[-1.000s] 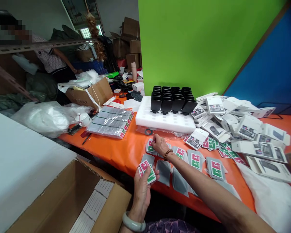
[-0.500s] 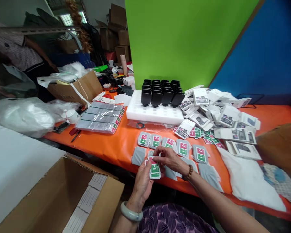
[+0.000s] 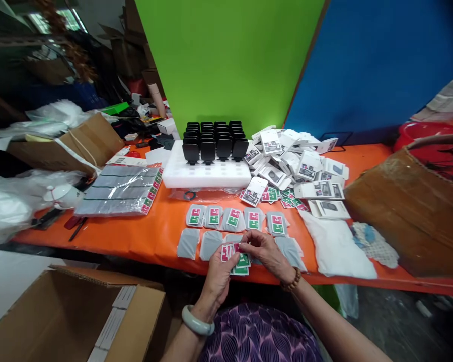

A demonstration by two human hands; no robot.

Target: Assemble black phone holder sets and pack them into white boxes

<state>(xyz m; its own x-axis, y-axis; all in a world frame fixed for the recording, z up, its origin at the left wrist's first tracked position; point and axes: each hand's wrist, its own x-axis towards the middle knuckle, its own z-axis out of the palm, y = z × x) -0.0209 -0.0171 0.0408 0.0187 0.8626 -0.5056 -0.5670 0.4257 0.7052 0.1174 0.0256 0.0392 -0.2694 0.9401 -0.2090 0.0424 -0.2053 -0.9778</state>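
My left hand [image 3: 218,276] is closed around a small fanned stack of flat red-and-green printed packets [image 3: 242,262], held above the table's front edge. The thumb and fingers of my right hand [image 3: 270,255] pinch the stack's upper right side. Just beyond my hands lie two rows of grey cloths or pouches. Each one in the far row carries a red-and-green packet, such as the right-hand packet [image 3: 277,223]. In the near row the grey pieces, like the leftmost grey cloth [image 3: 189,245], show bare tops, and my hands partly hide that row.
Behind the rows, a white foam block [image 3: 207,177] holds several black stands [image 3: 216,148]. White boxes [image 3: 274,173] lie piled to its right, near a white bag [image 3: 335,246]. A bagged grey stack [image 3: 119,188] lies left; an open carton [image 3: 56,311] stands front left.
The view has swung to the right, bringing a brown carton and red container into sight. In my left hand the packets are spread wider, while my right fingers remain at the stack.
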